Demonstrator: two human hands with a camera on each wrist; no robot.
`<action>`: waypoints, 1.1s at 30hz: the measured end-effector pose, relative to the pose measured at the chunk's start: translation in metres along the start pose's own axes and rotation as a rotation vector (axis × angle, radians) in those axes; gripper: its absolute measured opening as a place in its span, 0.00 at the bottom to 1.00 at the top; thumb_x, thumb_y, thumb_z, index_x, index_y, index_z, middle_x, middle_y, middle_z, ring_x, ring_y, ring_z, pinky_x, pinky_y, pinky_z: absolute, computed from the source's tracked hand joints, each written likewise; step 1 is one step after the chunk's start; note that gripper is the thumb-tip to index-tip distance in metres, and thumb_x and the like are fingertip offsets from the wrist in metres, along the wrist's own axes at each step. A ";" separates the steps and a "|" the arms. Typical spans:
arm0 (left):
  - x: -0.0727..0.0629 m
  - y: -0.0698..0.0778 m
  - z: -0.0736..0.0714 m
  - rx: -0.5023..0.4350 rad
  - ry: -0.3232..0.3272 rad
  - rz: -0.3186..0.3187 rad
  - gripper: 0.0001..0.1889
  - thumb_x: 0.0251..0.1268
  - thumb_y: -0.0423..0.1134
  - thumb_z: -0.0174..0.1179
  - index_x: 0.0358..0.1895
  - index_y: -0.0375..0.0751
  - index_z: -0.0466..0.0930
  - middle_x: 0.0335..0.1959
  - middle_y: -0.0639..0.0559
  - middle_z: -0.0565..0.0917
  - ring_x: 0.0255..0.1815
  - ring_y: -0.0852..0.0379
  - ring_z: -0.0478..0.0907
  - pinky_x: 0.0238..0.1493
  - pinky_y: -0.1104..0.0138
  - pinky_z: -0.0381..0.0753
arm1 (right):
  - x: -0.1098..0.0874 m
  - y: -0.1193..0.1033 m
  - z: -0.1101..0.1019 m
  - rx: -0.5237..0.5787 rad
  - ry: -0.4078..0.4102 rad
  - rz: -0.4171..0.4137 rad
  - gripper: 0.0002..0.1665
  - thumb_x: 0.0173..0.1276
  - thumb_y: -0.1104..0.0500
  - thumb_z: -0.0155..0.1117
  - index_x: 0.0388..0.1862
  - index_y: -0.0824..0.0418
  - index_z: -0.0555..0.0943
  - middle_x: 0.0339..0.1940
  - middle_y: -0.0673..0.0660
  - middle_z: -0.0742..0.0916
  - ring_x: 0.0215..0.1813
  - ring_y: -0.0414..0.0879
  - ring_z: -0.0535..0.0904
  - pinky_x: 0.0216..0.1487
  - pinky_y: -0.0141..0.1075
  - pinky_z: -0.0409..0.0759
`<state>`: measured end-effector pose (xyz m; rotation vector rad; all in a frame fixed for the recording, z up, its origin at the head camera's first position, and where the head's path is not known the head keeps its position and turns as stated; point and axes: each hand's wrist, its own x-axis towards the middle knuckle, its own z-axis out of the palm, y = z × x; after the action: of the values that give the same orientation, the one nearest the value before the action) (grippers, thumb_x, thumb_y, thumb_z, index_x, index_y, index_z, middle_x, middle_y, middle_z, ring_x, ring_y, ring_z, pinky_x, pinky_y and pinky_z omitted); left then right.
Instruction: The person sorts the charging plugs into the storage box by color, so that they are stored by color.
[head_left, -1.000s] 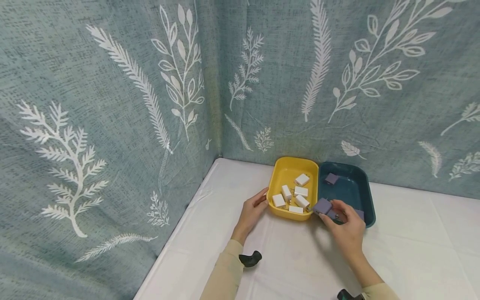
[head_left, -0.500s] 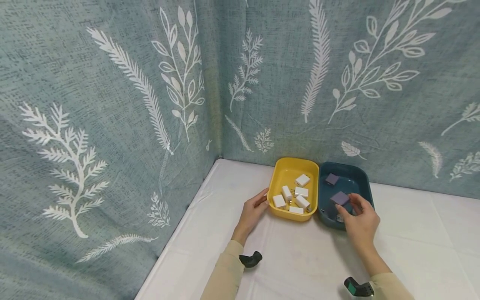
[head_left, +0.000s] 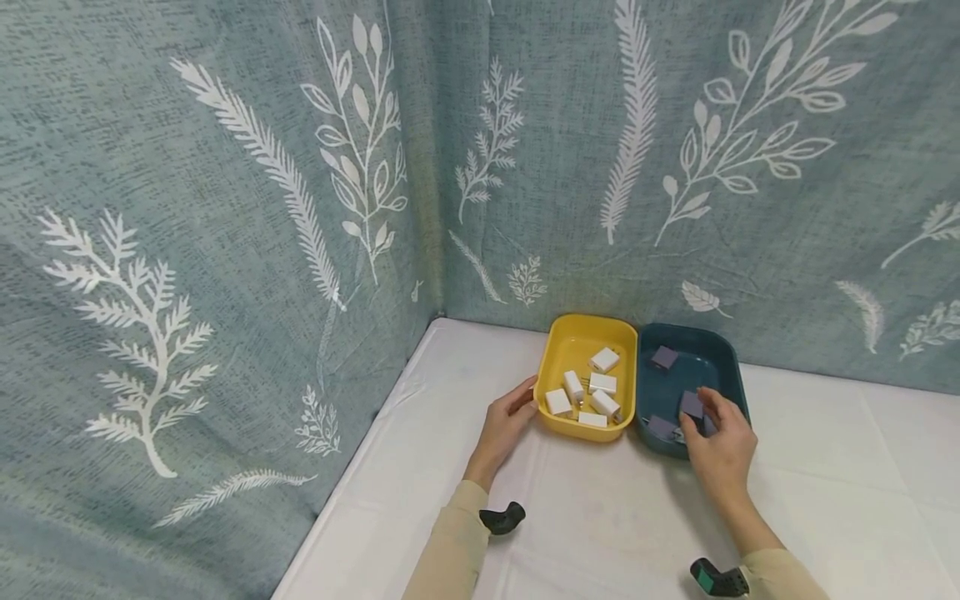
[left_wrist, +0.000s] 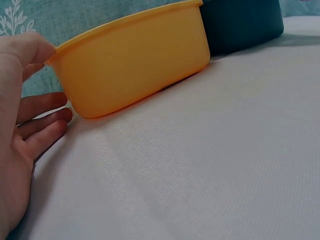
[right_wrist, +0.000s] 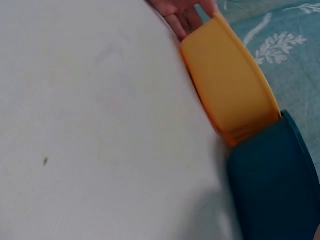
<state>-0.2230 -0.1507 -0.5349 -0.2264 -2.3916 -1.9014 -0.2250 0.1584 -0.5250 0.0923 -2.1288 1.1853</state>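
My right hand (head_left: 723, 446) reaches over the front of the dark blue bin (head_left: 738, 375). Its thumb and fingers pinch a purple plug-in charger (head_left: 692, 405), tilted upright. Another purple charger (head_left: 662, 427) lies left of the thumb, and one more (head_left: 664, 357) sits toward the bin's back. The fingers partly hide what lies beneath them. My left hand (head_left: 502, 425) rests at the left side of the yellow bin (head_left: 551, 350). In the left wrist view its thumb touches the rim and the loosely extended fingers (left_wrist: 47, 122) lie along the wall. Several white chargers (head_left: 602, 383) lie inside this bin.
Both bins stand side by side on a white cloth-covered table (head_left: 585, 517), with the patterned blue-green curtain (head_left: 570, 167) close behind them. A second curtain side runs along the table's left edge. Black wrist devices (head_left: 502, 518) sit at both sleeves.
My right hand has moved right, from beside the yellow bin to over the blue one. A purple charger now shows left of its thumb. My left hand stays in place.
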 end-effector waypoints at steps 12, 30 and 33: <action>0.015 -0.030 0.004 0.099 0.060 0.042 0.26 0.70 0.39 0.54 0.71 0.51 0.68 0.68 0.48 0.75 0.66 0.49 0.74 0.67 0.59 0.74 | 0.001 0.002 -0.005 -0.128 -0.158 -0.122 0.21 0.61 0.66 0.66 0.53 0.71 0.79 0.50 0.70 0.85 0.49 0.64 0.81 0.48 0.47 0.77; 0.053 0.051 0.035 1.114 -0.034 0.137 0.42 0.66 0.74 0.33 0.79 0.58 0.44 0.81 0.43 0.43 0.80 0.34 0.31 0.74 0.34 0.34 | 0.041 -0.018 -0.005 -0.587 -0.601 -0.124 0.44 0.76 0.32 0.33 0.76 0.63 0.58 0.74 0.76 0.62 0.71 0.81 0.53 0.65 0.72 0.58; 0.061 0.047 0.046 1.156 -0.078 0.120 0.43 0.65 0.76 0.30 0.79 0.60 0.42 0.81 0.43 0.43 0.80 0.33 0.31 0.74 0.34 0.34 | 0.049 -0.017 -0.002 -0.664 -0.675 -0.094 0.49 0.73 0.27 0.29 0.77 0.61 0.55 0.75 0.76 0.58 0.72 0.82 0.48 0.65 0.74 0.55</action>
<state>-0.2736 -0.0915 -0.4906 -0.3216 -2.9542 -0.2604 -0.2549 0.1621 -0.4828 0.3215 -2.9600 0.3507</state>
